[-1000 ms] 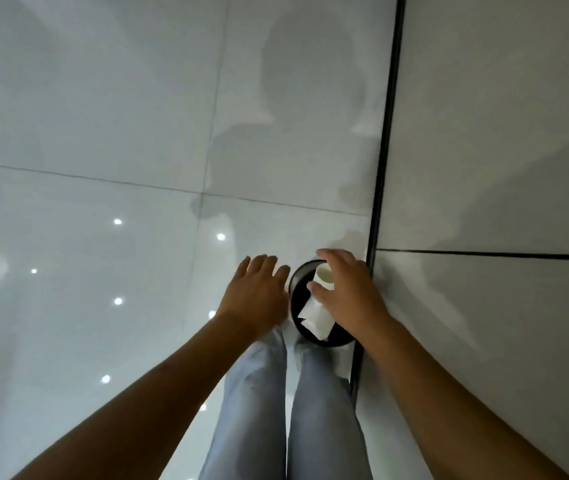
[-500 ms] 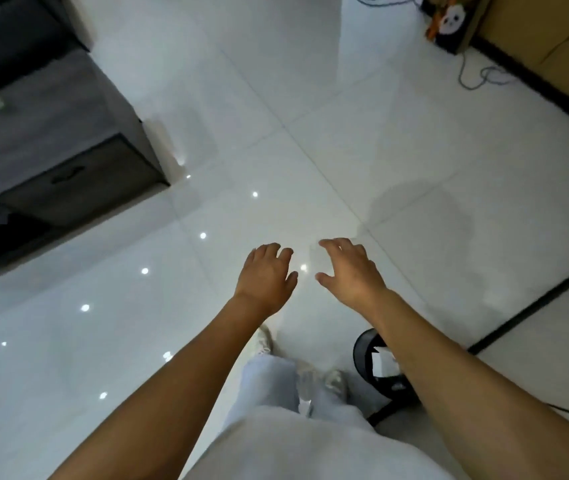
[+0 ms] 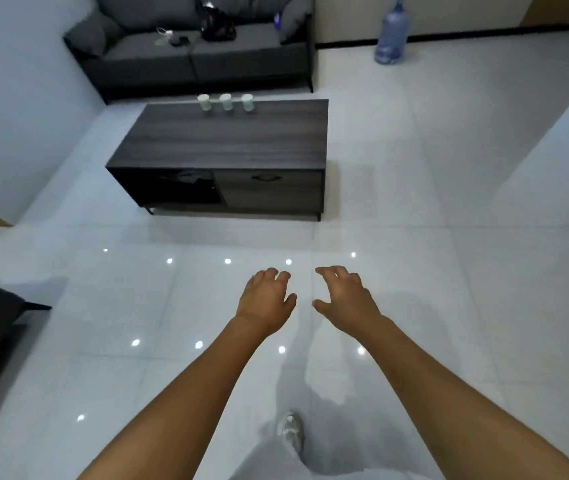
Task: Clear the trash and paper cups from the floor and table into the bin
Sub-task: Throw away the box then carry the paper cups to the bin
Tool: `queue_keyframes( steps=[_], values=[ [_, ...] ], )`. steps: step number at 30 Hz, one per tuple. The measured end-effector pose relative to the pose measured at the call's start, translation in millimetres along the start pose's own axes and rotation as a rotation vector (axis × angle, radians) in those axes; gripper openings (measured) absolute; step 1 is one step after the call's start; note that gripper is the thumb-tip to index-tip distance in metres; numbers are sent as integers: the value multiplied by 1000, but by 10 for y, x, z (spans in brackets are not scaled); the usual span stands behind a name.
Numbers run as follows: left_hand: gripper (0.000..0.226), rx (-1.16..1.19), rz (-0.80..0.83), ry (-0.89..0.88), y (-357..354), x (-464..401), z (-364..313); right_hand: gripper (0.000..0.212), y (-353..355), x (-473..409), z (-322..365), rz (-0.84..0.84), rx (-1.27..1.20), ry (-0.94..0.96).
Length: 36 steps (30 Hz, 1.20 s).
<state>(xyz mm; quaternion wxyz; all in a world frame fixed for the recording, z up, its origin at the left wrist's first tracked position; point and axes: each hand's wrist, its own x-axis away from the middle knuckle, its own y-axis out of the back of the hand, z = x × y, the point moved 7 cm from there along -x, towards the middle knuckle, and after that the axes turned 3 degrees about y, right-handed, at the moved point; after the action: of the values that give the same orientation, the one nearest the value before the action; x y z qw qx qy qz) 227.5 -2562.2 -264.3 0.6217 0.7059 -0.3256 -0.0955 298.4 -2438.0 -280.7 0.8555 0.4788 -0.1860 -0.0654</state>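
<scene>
Left hand: the left hand [image 3: 266,299] is held out over the floor [image 3: 414,237], on the near side of the table [image 3: 227,147] and well apart from it; its fingers are loosely curled downward and nothing is held.
Right hand: the right hand [image 3: 347,299] is held just beside the left, palm down, fingers relaxed and slightly spread; nothing is gripped.
Paper cups: three paper cups [image 3: 225,101] are stood upright in a row along the far edge of the table, close to one another.
Table: a dark wooden table is seen ahead, with an open shelf on its left front and a drawer on its right front.
Sofa: a grey sofa [image 3: 193,53] is set behind the table, with small dark things lying on its seat.
Water bottle: a large blue water bottle [image 3: 392,32] is stood on the floor to the right of the sofa, beyond the table.
Shoe: one pale shoe [image 3: 290,431] is seen on the floor below the hands.
Bin: not in view.
</scene>
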Motion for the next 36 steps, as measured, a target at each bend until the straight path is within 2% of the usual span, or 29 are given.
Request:
queue_keyframes(
  steps=[7, 14, 25, 36],
  values=[
    [48, 62, -11, 97, 442, -496, 1008, 65, -121, -859, 804, 34, 17, 66],
    [48, 118, -12, 99, 588, -1289, 1214, 64, 69, -1779, 803, 39, -7, 55],
    [47, 187, -15, 145, 971, -3419, 780, 62, 906, -3727, 67, 64, -3, 47],
    [49, 211, 55, 54, 1207, -5362, -79, 63, 1921, -5123, -1069, 72, 13, -31]
  ],
)
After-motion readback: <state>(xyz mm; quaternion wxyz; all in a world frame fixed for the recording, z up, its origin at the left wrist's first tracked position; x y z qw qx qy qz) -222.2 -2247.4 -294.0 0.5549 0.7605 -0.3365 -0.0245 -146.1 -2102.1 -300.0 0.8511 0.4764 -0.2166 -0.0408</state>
